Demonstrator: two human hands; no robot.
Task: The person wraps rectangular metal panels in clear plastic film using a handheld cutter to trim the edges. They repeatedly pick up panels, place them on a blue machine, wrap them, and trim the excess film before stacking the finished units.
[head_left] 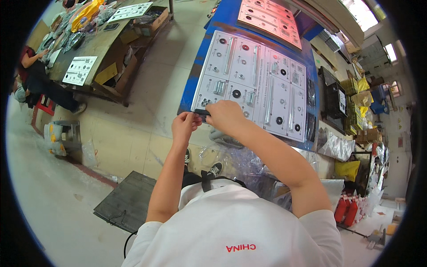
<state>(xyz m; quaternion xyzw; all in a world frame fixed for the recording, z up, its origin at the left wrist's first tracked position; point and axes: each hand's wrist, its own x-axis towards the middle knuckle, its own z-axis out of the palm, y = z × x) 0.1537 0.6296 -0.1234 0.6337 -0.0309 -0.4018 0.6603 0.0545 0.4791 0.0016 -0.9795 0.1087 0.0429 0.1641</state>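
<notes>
A large white board (254, 116) with printed panels lies on the blue table (192, 84), carrying clear rods, black rings and small metal parts. My right hand (225, 116) is closed at the board's near left corner, its fingertips on a small dark bar-shaped object (202, 112) whose exact kind I cannot make out. Just left of it, at the table edge, my left hand (183, 127) is pinched closed near the object's left end. Whether it grips the object or something thin beside it is too small to tell.
A second board (271, 22), lit reddish, lies farther back on the table. Clear plastic film (240, 162) bunches below the near edge. A dark flat panel (126, 200) lies on the floor at left. Another person (46, 82) is by the cluttered left workbench (106, 49); black crates (333, 95) stand at right.
</notes>
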